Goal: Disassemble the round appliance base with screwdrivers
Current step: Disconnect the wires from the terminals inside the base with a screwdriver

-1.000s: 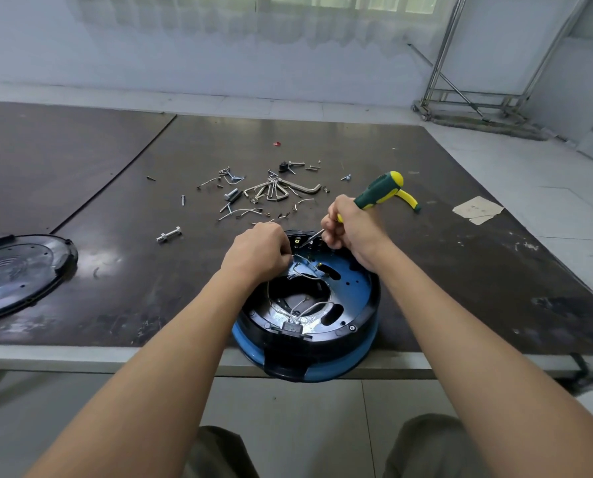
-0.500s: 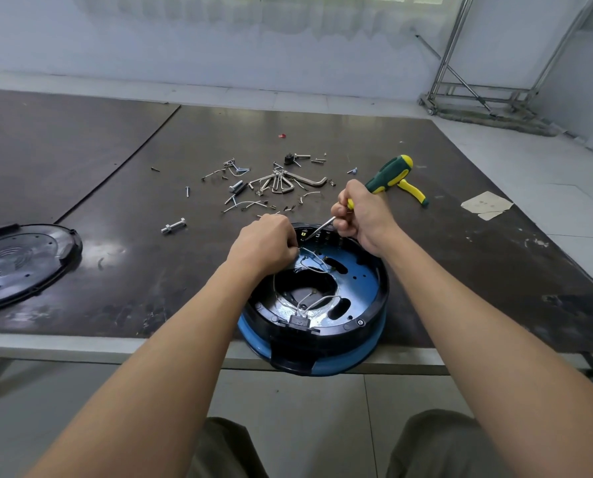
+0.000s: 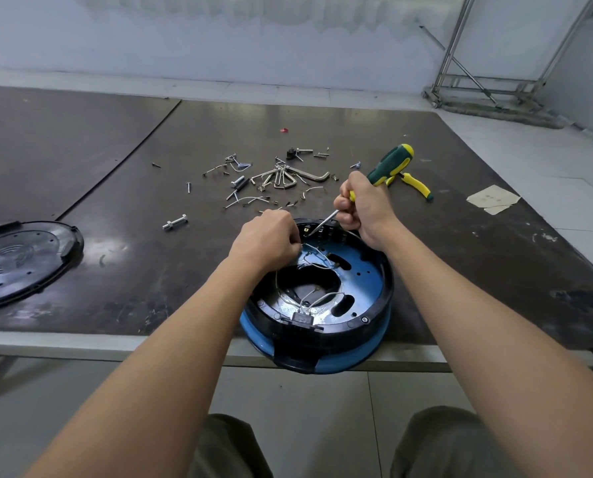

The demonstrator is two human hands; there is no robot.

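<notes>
Round blue-and-black plastic appliance base [image 3: 374,281] sits open side up at the dark counter's [image 3: 150,270] 6 o'clock edge, overhanging toward you. Your right hand [image 3: 364,208] has its grip clenched round the green-and-yellow-handled screwdriver [image 3: 390,165], with the tip at the base's 12 o'clock rim, likely on a screw. Left hand [image 3: 267,239] is curled at the thin white wires [image 3: 317,251], probably to keep them clear. Can't tell if it pinches them. Versus half a second ago, hands and tip are unmoved.

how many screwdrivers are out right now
1: the green-and-yellow screwdriver, gripped by the right hand, its tip inside the round appliance base near the far rim. Others may be hidden from view.
</notes>
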